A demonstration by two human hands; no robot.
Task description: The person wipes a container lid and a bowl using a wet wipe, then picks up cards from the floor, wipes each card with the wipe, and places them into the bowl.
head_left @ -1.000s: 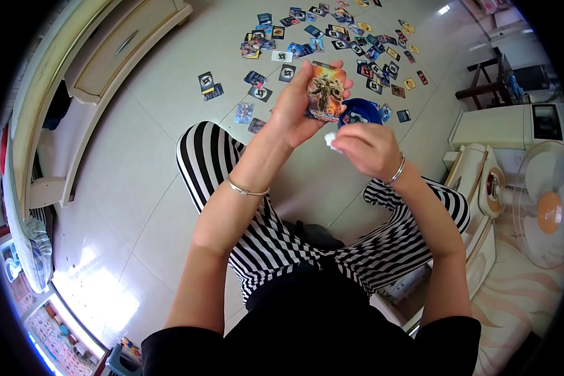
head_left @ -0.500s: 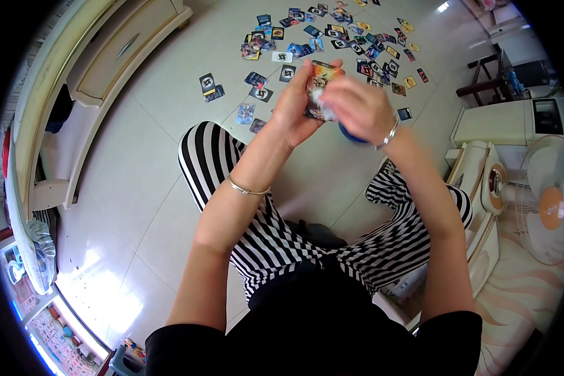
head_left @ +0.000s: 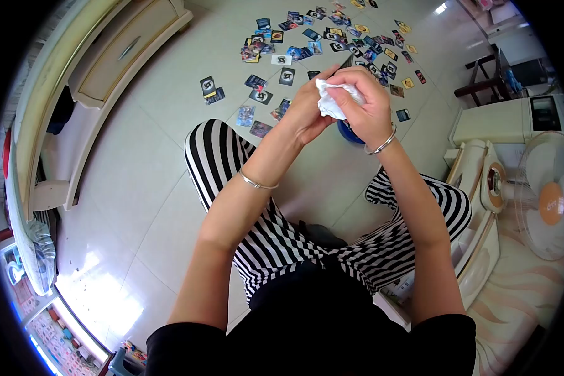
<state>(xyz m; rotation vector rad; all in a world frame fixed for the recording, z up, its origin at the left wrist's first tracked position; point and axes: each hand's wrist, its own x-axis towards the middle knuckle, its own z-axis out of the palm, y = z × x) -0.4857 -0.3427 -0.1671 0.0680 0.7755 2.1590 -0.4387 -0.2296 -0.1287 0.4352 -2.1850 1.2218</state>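
My left hand (head_left: 308,111) is closed on a trading card (head_left: 347,62), which is tilted so that only a dark edge shows beyond the fingers. A crumpled white tissue (head_left: 336,101) is pinched in my right hand (head_left: 371,103), right beside the left one. Most of the card is hidden behind both hands and the tissue. Below my right hand, a round blue object (head_left: 349,132) shows in part on the floor.
Many trading cards (head_left: 286,76) lie scattered over the tiled floor (head_left: 138,163) ahead. A cream drawer cabinet (head_left: 122,56) stands at the left. To the right are a fan (head_left: 548,200), a cream appliance (head_left: 492,122) and a dark wooden chair (head_left: 482,75). My striped legs frame the near floor.
The card has turned from showing its colourful face to nearly edge-on. My right hand, blurred before, now shows the tissue clearly. My left hand has shifted slightly right.
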